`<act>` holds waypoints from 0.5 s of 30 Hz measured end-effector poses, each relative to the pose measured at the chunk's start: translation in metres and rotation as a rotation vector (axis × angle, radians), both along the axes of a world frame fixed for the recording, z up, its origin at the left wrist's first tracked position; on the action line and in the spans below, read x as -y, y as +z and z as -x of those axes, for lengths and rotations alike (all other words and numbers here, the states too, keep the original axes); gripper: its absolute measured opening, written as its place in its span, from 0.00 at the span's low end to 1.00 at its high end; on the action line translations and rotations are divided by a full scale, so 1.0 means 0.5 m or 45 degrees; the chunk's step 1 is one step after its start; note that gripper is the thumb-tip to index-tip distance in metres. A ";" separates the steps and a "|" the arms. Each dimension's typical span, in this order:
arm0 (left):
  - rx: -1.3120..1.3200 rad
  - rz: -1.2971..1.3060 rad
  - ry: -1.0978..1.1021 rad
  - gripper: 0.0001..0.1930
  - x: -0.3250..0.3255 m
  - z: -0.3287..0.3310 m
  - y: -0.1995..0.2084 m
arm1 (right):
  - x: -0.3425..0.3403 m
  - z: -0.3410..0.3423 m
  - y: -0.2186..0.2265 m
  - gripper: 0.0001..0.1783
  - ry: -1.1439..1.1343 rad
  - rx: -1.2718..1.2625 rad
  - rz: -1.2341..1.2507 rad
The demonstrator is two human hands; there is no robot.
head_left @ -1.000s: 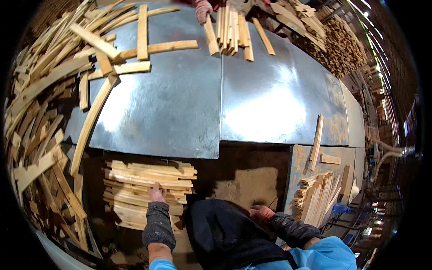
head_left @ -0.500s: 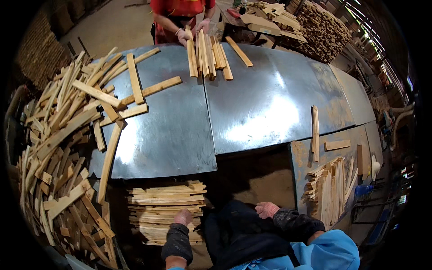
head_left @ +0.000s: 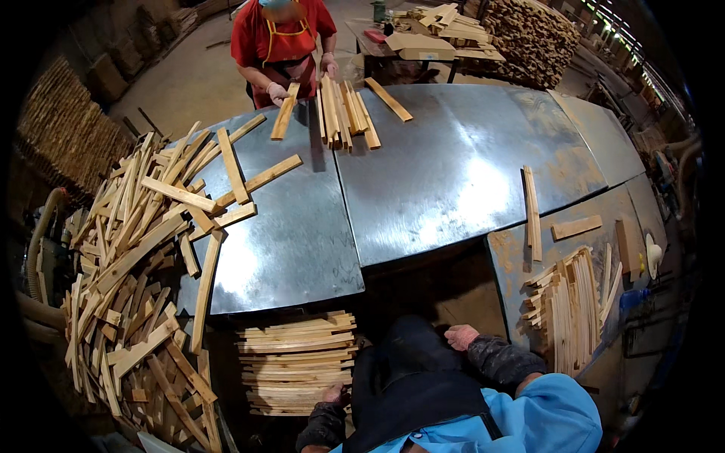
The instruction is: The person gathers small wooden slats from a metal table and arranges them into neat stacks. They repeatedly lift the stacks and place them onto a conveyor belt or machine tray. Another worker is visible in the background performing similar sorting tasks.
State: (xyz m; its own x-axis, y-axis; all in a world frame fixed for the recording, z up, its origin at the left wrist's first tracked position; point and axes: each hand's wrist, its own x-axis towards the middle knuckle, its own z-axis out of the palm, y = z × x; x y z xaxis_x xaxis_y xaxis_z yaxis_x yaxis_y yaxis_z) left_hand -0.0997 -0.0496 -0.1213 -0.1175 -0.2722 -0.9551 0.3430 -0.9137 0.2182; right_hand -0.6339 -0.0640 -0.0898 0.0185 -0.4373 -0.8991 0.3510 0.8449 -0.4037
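Observation:
My left hand [head_left: 334, 394], in a pale pinkish glove, is low at the right end of a neat stack of wooden slats [head_left: 294, 355]. Its fingers are small and partly hidden, so I cannot make out a grip. Beside my right thigh is my right hand [head_left: 461, 337], gloved too, its fingers curled in with nothing visible in them. It is apart from the bundle of slats [head_left: 578, 309] on the side table to my right.
A heap of loose wooden strips [head_left: 136, 257] spreads on the left. Ahead is a metal-topped table [head_left: 423, 174]. Across it a person in a red top [head_left: 283, 45] holds a wooden piece [head_left: 285, 113] beside more strips [head_left: 343, 113]. Wood piles [head_left: 521, 41] stand behind.
My left hand has moved from over the slat stack to its right end, nearer my lap. The person opposite has moved one piece left, away from the other strips. My view has shifted.

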 end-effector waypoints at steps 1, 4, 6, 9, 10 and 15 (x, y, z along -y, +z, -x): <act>-0.020 0.018 0.031 0.12 0.001 0.007 0.005 | 0.012 0.006 0.001 0.10 -0.009 -0.023 -0.001; 0.105 -0.010 -0.045 0.13 0.024 0.044 0.009 | 0.037 0.047 -0.014 0.10 0.206 -0.114 0.260; 0.066 0.065 0.001 0.12 0.031 0.052 -0.014 | 0.074 0.085 -0.009 0.12 0.101 0.121 0.204; 0.251 0.033 -0.011 0.12 0.085 0.123 0.011 | 0.142 0.122 -0.020 0.10 0.538 -0.327 0.453; 0.296 0.044 0.011 0.12 0.100 0.145 0.025 | 0.179 0.121 -0.006 0.09 0.315 -0.195 0.220; 0.292 -0.001 0.119 0.05 0.173 0.279 0.102 | 0.348 0.177 0.062 0.27 0.224 0.058 0.174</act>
State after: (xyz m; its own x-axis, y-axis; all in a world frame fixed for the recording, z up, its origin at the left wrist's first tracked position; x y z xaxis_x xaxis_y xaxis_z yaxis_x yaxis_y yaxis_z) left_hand -0.2393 -0.1363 -0.0704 0.1278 -0.2710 -0.9540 0.3677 -0.8804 0.2994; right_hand -0.7223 -0.2379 -0.0587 0.1441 -0.5416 -0.8282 0.2236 0.8331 -0.5059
